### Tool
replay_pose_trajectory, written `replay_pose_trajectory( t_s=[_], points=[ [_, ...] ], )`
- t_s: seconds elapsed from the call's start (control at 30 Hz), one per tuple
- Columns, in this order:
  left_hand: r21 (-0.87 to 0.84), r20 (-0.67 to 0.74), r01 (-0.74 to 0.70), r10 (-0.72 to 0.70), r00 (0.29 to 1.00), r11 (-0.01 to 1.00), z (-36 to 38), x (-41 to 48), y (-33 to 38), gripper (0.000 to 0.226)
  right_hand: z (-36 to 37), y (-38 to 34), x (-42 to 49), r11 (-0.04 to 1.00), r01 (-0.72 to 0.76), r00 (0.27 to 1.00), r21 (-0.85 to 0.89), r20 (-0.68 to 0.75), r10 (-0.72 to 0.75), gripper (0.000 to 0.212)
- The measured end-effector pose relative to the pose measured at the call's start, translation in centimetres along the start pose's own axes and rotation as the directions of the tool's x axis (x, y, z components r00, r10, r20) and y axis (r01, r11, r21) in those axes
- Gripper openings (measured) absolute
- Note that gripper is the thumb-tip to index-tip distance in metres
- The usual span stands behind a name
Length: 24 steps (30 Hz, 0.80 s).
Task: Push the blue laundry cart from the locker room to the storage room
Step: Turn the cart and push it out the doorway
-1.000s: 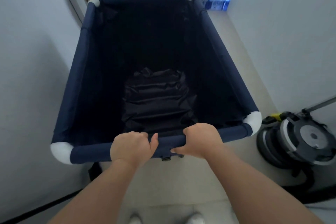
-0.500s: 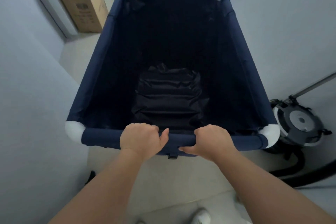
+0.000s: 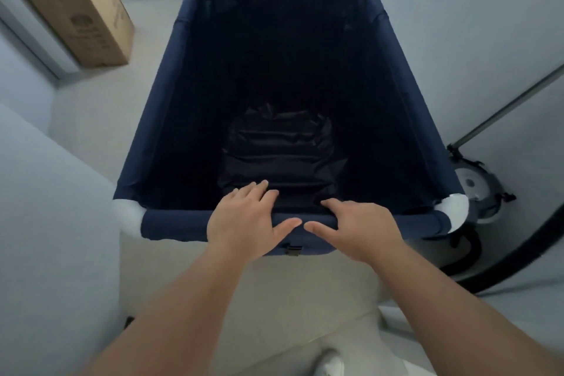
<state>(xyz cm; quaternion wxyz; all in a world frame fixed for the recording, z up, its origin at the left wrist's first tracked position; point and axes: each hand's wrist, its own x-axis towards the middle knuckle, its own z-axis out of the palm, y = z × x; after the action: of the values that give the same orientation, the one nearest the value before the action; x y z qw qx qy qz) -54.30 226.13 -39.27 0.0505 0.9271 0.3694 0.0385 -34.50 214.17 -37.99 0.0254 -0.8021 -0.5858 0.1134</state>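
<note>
I can't make out the cart wheels (hidden below). Both hands, left and right, lie on its near rail with fingers spread, gripping nothing. Wall close right; floor open left.

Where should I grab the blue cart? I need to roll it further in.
Take the blue cart by its near top rail, coming from behind as the left hand and right hand now lie open on it. The padded bar is round, level and crosswise, suiting a wrapped two-handed grip.
</note>
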Motion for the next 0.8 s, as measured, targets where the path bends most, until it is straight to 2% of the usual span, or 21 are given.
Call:
replay_pose_trajectory(
  t_s=[0.17, 0.4, 0.57, 0.8],
  points=[
    [-0.004, 0.048, 0.041, -0.041, 0.998, 0.999, 0.6, 3.2, 3.7, 0.094, -1.5, 4.4, 1.7, 0.998, 0.011, 1.000, -0.055, -0.010, -0.012, 0.108],
    [0.052, 0.051, 0.051, -0.053, 0.997, 0.997, 0.8, 6.6, 4.3, 0.092, -2.8, 6.8, 5.0, 0.997, 0.032, 0.999, -0.073, -0.003, -0.032, 0.086],
    [0.105, 0.110, -0.023, 0.011, 0.994, 0.994, 0.3, 8.0, 3.0, 0.093, -3.2, 6.0, 5.6, 0.999, -0.043, 0.997, 0.017, 0.058, 0.042, 0.079],
    [0.140, 0.148, -0.137, 0.116, 0.982, 0.981, -0.4, 9.8, -0.3, 0.094, -1.5, 3.1, 4.4, 0.990, -0.131, 0.991, 0.050, -0.005, 0.131, 0.080]
  ],
)
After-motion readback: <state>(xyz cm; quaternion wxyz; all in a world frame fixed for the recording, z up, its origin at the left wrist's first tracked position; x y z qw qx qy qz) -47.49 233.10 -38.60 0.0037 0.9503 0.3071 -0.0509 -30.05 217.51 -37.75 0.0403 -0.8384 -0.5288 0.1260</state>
